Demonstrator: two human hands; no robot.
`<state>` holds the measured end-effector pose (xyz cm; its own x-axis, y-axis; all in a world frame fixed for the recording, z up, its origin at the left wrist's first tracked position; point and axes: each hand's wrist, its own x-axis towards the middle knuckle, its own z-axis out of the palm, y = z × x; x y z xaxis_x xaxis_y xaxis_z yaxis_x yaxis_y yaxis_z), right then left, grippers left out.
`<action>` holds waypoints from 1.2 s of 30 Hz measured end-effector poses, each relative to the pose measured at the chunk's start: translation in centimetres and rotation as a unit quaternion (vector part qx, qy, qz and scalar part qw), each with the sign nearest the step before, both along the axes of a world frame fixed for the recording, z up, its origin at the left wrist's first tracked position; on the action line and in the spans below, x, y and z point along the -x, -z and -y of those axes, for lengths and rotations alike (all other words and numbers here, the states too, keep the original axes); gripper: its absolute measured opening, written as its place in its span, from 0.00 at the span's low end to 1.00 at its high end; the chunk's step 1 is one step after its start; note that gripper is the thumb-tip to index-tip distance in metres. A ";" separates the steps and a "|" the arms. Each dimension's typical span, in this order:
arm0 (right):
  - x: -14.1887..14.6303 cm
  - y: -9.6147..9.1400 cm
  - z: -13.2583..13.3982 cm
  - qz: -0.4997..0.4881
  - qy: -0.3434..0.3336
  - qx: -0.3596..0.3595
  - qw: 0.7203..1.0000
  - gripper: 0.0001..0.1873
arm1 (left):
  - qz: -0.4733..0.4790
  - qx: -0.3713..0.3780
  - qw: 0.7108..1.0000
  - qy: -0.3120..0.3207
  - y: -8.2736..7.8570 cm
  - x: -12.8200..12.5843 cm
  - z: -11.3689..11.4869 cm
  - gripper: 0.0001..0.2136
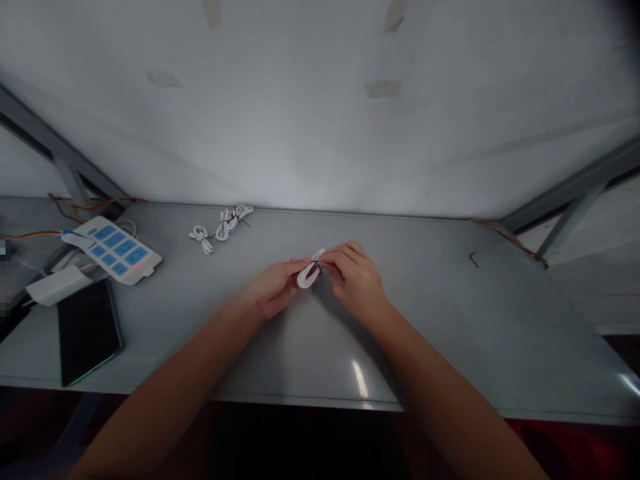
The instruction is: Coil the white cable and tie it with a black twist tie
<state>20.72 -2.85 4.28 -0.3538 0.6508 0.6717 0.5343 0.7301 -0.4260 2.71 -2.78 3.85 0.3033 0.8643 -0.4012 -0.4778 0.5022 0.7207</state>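
My left hand (273, 288) and my right hand (354, 275) meet over the middle of the grey table (450, 333). Between them they hold a small coiled white cable (310, 272) with a dark tie around it. My left fingers pinch the lower end of the coil. My right fingers curl round its upper end. Both hands are closed on it just above the tabletop.
Three more tied white cable coils (223, 227) lie at the back left. A white power strip with blue sockets (117, 249), a white adapter (57, 285) and a dark phone (87, 330) sit at the left. A small dark hex key (473, 259) lies at the right.
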 end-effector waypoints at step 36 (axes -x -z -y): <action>-1.8 0.1 -1.0 -0.348 -0.155 0.572 0.726 0.16 | -0.153 -0.217 0.962 0.055 -0.2 0.7 0.2 0.18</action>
<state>22.47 -1.83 4.15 -0.4364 0.8854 -0.1603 -0.2165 -0.2762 -0.9364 2.04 -2.94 4.07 0.3279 0.9400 -0.0946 -0.1704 0.1573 0.9727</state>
